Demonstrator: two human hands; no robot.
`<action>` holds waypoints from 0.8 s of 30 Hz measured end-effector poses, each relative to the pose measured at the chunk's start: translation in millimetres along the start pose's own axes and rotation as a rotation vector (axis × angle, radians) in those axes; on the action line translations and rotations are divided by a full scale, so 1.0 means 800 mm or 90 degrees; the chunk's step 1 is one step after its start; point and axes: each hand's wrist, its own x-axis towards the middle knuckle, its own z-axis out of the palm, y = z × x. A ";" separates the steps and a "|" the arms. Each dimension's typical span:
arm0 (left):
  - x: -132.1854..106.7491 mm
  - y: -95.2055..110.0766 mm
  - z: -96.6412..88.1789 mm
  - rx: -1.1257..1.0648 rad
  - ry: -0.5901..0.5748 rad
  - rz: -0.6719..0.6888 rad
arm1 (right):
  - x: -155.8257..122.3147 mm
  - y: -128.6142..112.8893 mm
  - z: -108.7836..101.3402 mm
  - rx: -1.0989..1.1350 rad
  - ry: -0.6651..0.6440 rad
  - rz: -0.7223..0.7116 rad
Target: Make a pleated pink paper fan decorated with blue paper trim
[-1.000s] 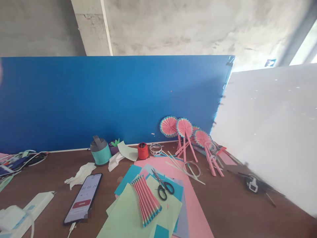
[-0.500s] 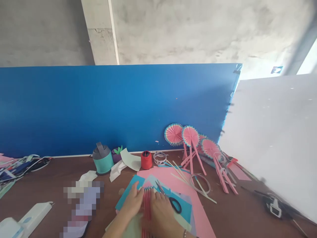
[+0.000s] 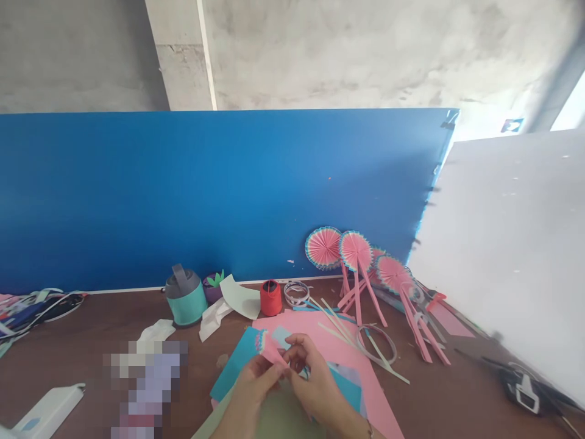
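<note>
A pleated pink paper strip [image 3: 271, 350] with blue and white edging at its upper end is held above the paper pile. My left hand [image 3: 256, 384] grips its lower part, fingers closed around the folds. Thumb and fingers of my right hand [image 3: 313, 378] pinch the same strip at its near end. Beneath the hands lie a pale green sheet [image 3: 292, 414], a blue sheet [image 3: 233, 360] and a large pink sheet [image 3: 365, 378]. The scissors are mostly hidden behind my right hand.
Several finished pink paper fans [image 3: 356, 250] lean against the blue partition [image 3: 183, 195]. A red spool [image 3: 271, 299], tape rolls [image 3: 297, 294], a teal container [image 3: 186, 302] and paper strips [image 3: 384, 360] lie around. A white glue gun [image 3: 50, 411] sits at left, and a black cabled device [image 3: 525, 390] at right.
The pleated paper, earlier pressed down lengthwise under both hands, has been lifted and tilted, and its edged end now fans slightly. Both hands have come together around it.
</note>
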 end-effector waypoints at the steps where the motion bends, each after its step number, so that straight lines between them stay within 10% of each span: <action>1: -0.002 0.000 0.001 -0.017 -0.006 -0.001 | -0.002 -0.001 0.002 0.002 -0.005 0.007; 9: -0.011 0.018 -0.001 -0.080 0.045 -0.022 | -0.006 -0.003 -0.001 -0.257 -0.056 -0.022; 24: -0.001 0.055 -0.023 -0.206 0.175 0.048 | 0.006 -0.008 -0.030 -0.225 -0.141 0.038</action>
